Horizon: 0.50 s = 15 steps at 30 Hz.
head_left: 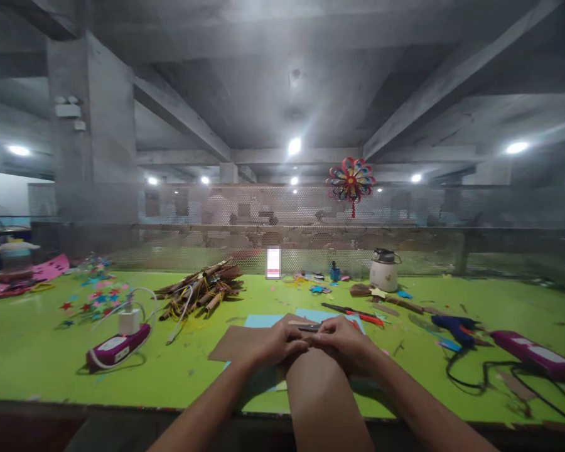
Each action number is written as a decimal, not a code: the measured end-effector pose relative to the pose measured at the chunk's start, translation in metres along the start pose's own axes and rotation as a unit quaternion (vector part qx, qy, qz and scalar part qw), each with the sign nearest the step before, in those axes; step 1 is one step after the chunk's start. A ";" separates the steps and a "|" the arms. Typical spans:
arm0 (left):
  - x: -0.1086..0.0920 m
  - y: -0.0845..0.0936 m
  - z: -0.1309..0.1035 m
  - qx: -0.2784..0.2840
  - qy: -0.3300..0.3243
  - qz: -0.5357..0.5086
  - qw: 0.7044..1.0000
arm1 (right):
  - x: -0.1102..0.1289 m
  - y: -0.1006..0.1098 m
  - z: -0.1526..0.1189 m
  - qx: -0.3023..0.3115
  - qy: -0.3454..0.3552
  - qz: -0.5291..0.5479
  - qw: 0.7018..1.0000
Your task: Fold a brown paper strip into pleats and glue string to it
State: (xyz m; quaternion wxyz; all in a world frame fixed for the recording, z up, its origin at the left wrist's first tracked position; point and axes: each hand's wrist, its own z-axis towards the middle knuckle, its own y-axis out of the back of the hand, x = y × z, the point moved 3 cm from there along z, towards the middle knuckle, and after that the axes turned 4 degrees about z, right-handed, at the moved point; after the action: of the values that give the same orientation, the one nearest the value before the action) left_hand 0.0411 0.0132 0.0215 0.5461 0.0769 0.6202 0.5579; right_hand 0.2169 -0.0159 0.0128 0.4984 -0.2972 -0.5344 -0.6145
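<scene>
A long brown cardboard sheet runs from the table's front edge up to both hands, its upper end bent. My left hand pinches the left side of that end, fingers closed. Close beside it, my right hand is closed on the right side, fingertips pressed together. Just beyond the fingers lies a dark, slim object; its kind is unclear. Another brown cardboard piece rests flat to the left, over light blue paper. Behind my right hand lie red-handled scissors.
Bundled brown sticks lie at back left, near a purple power strip with a cable. At right are a blue glue gun, a second purple power strip and loose cords. A white jug stands behind, before a mesh screen.
</scene>
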 end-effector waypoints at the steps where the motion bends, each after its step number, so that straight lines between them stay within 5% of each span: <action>1: 0.001 0.000 0.000 -0.002 0.008 0.014 1.000 | 0.001 0.001 0.000 -0.009 -0.005 -0.005 1.000; 15: -0.002 0.000 -0.002 0.004 0.007 -0.001 1.000 | -0.007 0.001 -0.001 -0.021 -0.013 0.036 0.999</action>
State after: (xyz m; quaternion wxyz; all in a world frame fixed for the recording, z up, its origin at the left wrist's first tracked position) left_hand 0.0401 0.0102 0.0218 0.5418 0.0740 0.6263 0.5557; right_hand 0.2200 -0.0148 0.0067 0.5069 -0.3348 -0.5169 -0.6031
